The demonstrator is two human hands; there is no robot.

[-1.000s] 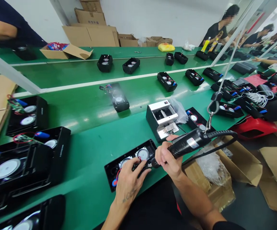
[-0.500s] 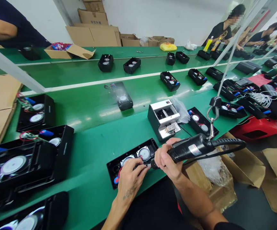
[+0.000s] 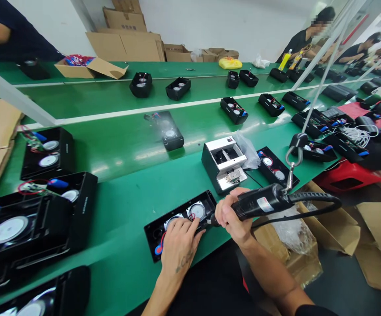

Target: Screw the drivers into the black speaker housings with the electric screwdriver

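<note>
My right hand [image 3: 232, 218] is wrapped around a black electric screwdriver [image 3: 259, 202], which hangs from a metal hook and points left. Its tip is down at the near long side of an open black speaker housing [image 3: 156, 231]. Inside that housing sit two round speakers, the right speaker [image 3: 197, 212] in plain sight and the other partly behind my fingers. My left hand [image 3: 179, 245] lies over the near side of the housing, fingers curled in and thumb and forefinger close to the screwdriver tip. What they pinch is hidden. Red wires and a blue-and-red round part [image 3: 158, 249] show at the left end.
A white-and-black screw feeder [image 3: 225, 162] stands just behind the housing, with another speaker housing [image 3: 278, 166] to its right. Stacked housings [image 3: 85, 210] fill the left side. A green conveyor [image 3: 121, 131] carries more. Cardboard boxes [image 3: 335, 228] lie at lower right; co-workers sit beyond.
My left fingers have spread slightly and moved a little over the housing. The screwdriver tip stays close beside them. The whole view has shifted slightly.
</note>
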